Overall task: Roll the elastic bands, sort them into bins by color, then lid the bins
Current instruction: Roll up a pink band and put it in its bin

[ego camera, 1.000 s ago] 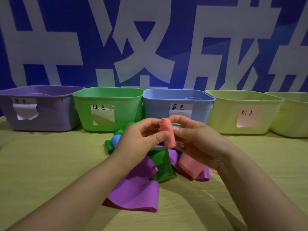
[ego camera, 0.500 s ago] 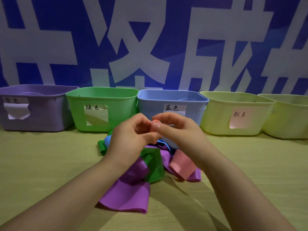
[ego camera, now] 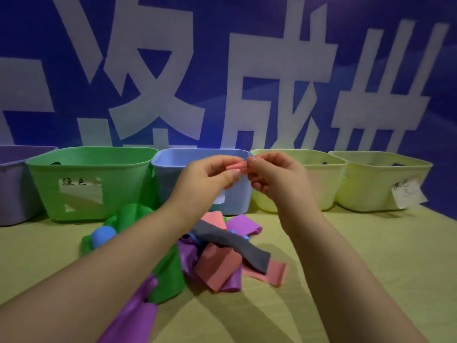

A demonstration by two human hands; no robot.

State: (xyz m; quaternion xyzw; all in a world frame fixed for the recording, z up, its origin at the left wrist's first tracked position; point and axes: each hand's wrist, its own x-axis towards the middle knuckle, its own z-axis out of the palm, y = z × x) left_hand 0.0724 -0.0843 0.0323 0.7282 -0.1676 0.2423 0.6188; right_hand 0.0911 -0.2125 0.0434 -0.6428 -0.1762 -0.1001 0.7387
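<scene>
Shows only a slice of the purple bin [ego camera: 14, 189] at the left edge. Hides most of the blue bin [ego camera: 173, 164] label and part of the near yellow bin [ego camera: 327, 179] behind the raised hands. Leaves the writing on the far yellow bin [ego camera: 371, 179] tag too blurred to read. Covers part of the pile [ego camera: 217, 263] of loose bands with the left forearm.

Reaching in from the bottom corners, both forearms bare. Pinching a pink roll [ego camera: 236, 167] between left hand [ego camera: 207, 179] and right hand [ego camera: 274, 179], fingertips of each on one end, other fingers curled beneath. Held level in the air, in front of the blue bin's rim and above the pile on the table [ego camera: 371, 256]. Behind, green bin [ego camera: 91, 184] just beside the blue, every bin open-topped.
</scene>
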